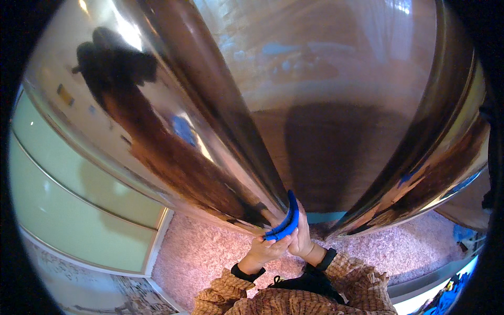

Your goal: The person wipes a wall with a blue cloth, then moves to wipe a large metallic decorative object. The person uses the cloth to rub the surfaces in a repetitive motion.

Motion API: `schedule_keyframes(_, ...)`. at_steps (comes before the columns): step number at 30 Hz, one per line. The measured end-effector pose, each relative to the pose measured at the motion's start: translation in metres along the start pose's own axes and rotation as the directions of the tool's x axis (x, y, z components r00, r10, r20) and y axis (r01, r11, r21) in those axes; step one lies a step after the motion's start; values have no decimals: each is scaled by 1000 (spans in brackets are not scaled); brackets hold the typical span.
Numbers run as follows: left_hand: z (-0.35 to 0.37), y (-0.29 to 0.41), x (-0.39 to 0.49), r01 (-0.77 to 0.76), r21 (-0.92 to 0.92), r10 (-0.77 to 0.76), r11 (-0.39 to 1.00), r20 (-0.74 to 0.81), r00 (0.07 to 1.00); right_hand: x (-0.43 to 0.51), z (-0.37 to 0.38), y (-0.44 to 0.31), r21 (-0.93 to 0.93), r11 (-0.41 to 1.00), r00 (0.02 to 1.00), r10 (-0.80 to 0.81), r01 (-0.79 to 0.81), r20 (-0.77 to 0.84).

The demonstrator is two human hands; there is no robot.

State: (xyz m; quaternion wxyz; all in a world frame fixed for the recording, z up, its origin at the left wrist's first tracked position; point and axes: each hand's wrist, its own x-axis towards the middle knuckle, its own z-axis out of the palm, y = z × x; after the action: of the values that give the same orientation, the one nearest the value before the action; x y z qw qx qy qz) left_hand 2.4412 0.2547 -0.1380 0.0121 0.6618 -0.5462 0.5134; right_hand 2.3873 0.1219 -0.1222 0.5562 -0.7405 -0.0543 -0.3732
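Observation:
A bright blue, curved, soft-looking item (289,226), perhaps a folded cloth, is held between my two hands close to a mirrored panel (130,130). My left hand (267,249) has its fingers around the lower left end. My right hand (301,236) is on the other side, partly covered by the blue item, with its fingers pointing up along it. A dark, glossy frame edge (252,130) runs down to the hands. Whether the blue item touches the frame cannot be made out. Dark cuffs show at both wrists.
Right of the frame edge stands a shiny brown panel (334,138) with blurred reflections. Another mirrored strip (433,189) curves along the right. A pale green panelled door (86,189) is at left, with a pictured panel (98,291) below. Pink shaggy carpet (197,244) covers the floor.

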Motion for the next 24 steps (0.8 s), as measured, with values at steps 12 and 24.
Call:
schedule_keyframes(12,-10,-39,38,132,32,-117,991,-282,952,54,14,-49,-422,739,765,-627,526,-145)
schedule_keyframes(24,7,6,-36,586,-775,-559,236,385,734,-4,17,-6,-603,586,760,-647,542,55)
